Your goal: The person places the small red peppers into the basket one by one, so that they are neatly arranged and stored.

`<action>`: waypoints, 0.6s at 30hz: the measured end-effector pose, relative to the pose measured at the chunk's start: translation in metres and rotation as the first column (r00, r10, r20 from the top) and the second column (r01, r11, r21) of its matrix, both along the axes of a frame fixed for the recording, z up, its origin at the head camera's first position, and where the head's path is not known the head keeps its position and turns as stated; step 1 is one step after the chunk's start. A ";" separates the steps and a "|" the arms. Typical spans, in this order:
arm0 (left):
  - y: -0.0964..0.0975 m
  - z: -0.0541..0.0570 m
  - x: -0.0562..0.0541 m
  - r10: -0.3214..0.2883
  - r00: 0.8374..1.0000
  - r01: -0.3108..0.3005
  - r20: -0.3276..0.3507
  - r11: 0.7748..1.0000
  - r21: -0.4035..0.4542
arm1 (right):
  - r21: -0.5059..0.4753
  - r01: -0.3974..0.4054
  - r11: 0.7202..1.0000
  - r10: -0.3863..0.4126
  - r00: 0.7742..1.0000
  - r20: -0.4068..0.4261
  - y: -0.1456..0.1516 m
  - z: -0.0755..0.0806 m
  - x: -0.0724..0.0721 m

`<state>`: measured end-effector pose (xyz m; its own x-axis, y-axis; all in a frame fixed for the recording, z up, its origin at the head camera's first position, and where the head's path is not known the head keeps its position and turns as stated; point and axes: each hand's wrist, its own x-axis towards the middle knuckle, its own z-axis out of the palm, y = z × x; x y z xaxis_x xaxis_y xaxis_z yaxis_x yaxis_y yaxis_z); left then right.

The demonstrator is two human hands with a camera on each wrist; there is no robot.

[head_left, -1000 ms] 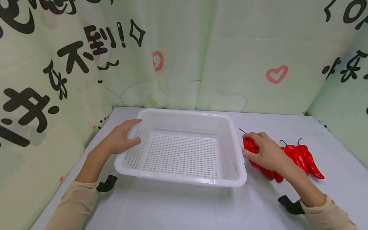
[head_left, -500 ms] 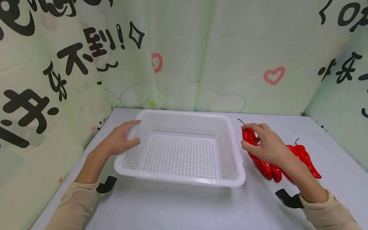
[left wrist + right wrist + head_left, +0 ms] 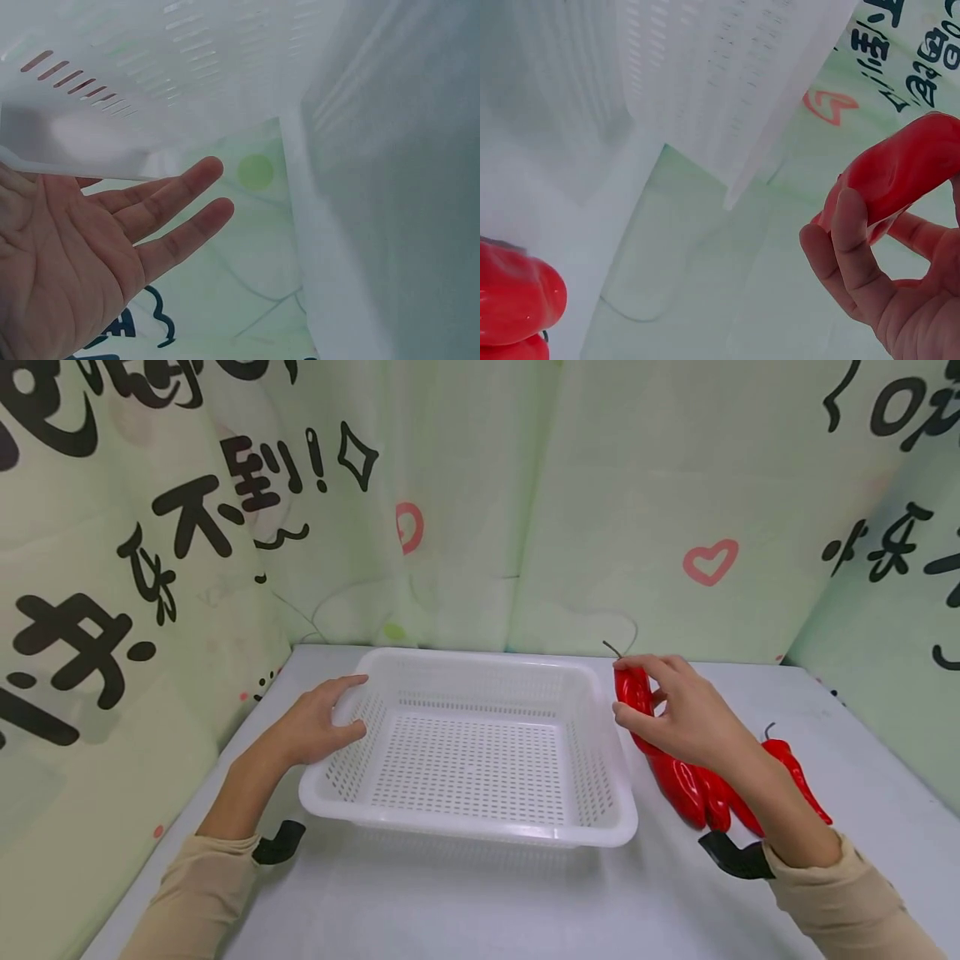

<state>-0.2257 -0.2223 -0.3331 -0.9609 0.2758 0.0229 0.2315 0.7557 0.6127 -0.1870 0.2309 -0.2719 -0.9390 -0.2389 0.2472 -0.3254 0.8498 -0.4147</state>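
Observation:
A white perforated plastic basket [image 3: 468,768] stands on the table. My left hand [image 3: 318,722] is at its left rim, with the thumb on the inner side and the fingers along the outside; in the left wrist view the left hand [image 3: 82,277] has its fingers beneath the rim. Off the basket's right side, my right hand [image 3: 686,718] grips a long red pepper [image 3: 634,692] by its upper part, stem up. The right wrist view shows this red pepper [image 3: 900,169] curled inside the fingers, raised from the table.
Several more red peppers [image 3: 712,793] lie right of the basket, partly hidden by my right forearm. The white table [image 3: 465,902] is bordered by pale green printed curtains [image 3: 465,568] at the back and both sides.
My right hand has moved up and left toward the basket with the pepper in its grip. Left hand and basket stay practically where they were.

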 end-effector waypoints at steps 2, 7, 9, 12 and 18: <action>0.000 0.000 0.000 0.001 1.000 -0.001 0.001 1.000 0.000 | -0.004 -0.006 1.000 0.006 1.000 -0.002 -0.003 0.002 0.000; 0.000 -0.001 0.000 0.001 1.000 -0.001 0.004 1.000 0.009 | -0.015 -0.019 1.000 0.019 1.000 -0.006 -0.009 0.006 -0.001; 0.000 -0.001 0.000 0.000 1.000 0.000 0.003 1.000 0.013 | -0.018 -0.021 1.000 0.021 1.000 -0.007 -0.011 0.008 -0.002; 0.000 -0.002 0.000 0.000 1.000 0.000 0.001 1.000 0.014 | -0.024 -0.020 1.000 0.020 1.000 -0.004 -0.013 0.010 -0.002; 0.000 -0.001 0.000 0.002 1.000 -0.002 -0.002 1.000 0.008 | -0.042 -0.025 0.999 0.024 1.000 -0.009 -0.019 0.015 -0.004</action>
<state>-0.2261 -0.2223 -0.3345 -0.9615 0.2735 0.0274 0.2313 0.7511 0.6183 -0.1905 0.2120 -0.2572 -0.9307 -0.2513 0.2657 -0.3498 0.8235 -0.4467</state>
